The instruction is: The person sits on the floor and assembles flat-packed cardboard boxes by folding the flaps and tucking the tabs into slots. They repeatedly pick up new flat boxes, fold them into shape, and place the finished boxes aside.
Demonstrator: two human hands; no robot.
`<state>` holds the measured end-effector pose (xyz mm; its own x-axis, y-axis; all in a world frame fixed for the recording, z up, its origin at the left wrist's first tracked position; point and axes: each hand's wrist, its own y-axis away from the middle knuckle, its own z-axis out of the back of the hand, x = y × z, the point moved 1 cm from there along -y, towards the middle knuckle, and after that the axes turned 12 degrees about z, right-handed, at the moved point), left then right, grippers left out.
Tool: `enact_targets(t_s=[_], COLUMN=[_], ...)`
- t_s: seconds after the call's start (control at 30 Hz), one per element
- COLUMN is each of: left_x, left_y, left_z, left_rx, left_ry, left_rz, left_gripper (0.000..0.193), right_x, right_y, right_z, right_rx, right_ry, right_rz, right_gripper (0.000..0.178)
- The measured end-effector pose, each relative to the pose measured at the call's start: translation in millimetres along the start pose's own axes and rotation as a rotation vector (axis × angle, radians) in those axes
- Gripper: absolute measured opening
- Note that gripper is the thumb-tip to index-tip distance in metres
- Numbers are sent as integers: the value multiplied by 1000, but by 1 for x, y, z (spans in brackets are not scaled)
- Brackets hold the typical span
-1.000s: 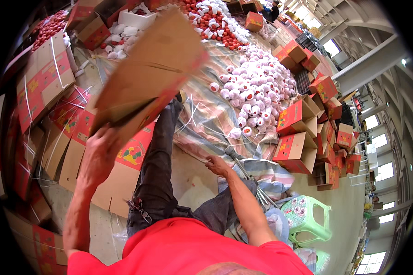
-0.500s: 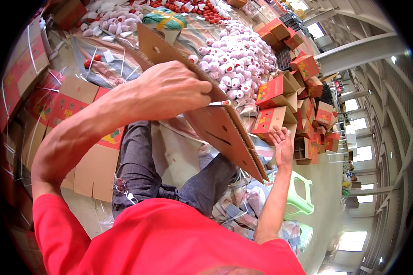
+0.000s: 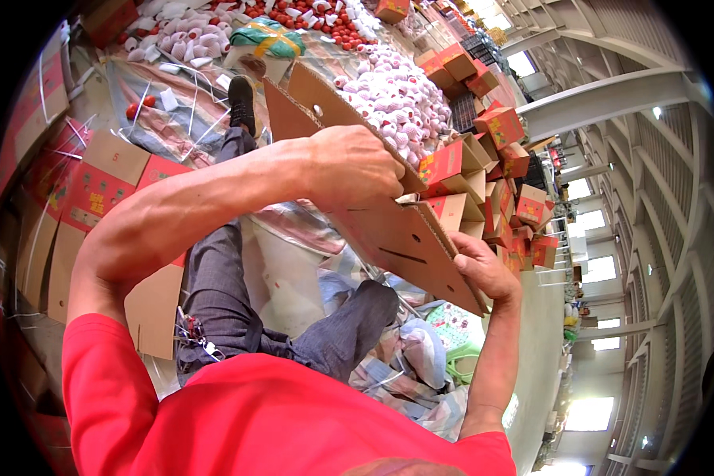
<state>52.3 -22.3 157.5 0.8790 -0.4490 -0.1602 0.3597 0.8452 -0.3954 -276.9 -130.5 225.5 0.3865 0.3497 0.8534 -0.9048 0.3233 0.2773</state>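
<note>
A brown cardboard box point(image 3: 404, 242), folded flat or nearly so, tilts in front of me with its corrugated edges and small holes showing. My left hand point(image 3: 357, 166) is closed in a fist over its upper part, and the fingertips are hidden behind the board. At the box's right end my right hand point(image 3: 488, 268) grips the edge, thumb on the near face and the other fingers mostly out of sight behind it. Both my legs show beneath the box.
Fruit in white foam nets point(image 3: 393, 99) is heaped ahead. Open red-and-brown cartons point(image 3: 452, 166) are stacked at the right, and flattened red cartons point(image 3: 95, 186) lie at the left. A green stool point(image 3: 462, 363) stands near my right forearm. Loose white straps cross the striped sheet point(image 3: 174, 107).
My right hand has gone from open and apart to holding the box's right edge. My left hand and the box have shifted rightward. My shoe has come into view.
</note>
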Motion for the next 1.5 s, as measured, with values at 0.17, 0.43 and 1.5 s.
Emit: enact_targets(t_s=[0.17, 0.43, 1.5], left_x=[-14, -41, -62], left_y=[11, 36, 75], left_z=[-9, -46, -23], left_rx=[106, 2, -315], left_ry=[-14, 117, 158], left_rz=[31, -56, 56], left_gripper=[8, 9, 32], right_x=[-18, -67, -107], right_y=[4, 12, -31], right_z=[-11, -7, 55], right_rx=[-97, -375, -479], right_ry=[22, 500, 611], right_rz=[-23, -35, -62], right_gripper=[50, 39, 37])
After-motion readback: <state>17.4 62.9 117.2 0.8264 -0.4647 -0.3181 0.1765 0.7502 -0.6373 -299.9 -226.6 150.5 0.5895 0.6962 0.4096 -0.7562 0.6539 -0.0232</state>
